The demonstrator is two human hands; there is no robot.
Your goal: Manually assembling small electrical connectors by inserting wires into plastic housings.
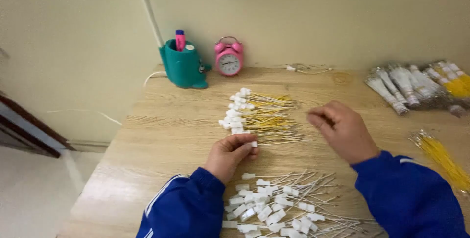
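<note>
My left hand pinches the white connector end of a thin wire that lies flat on the wooden desk. My right hand hovers at that wire's far end, fingers pinched together; whether it grips the wire tip is unclear. Just beyond lies a tidy row of yellow wires with white connectors. Near me sits a loose heap of white-connector wires. Both arms wear blue sleeves.
A teal desk lamp base with a pink pen and a pink alarm clock stand at the back by the wall. Bagged wire bundles lie at the back right, loose yellow wires at the right edge.
</note>
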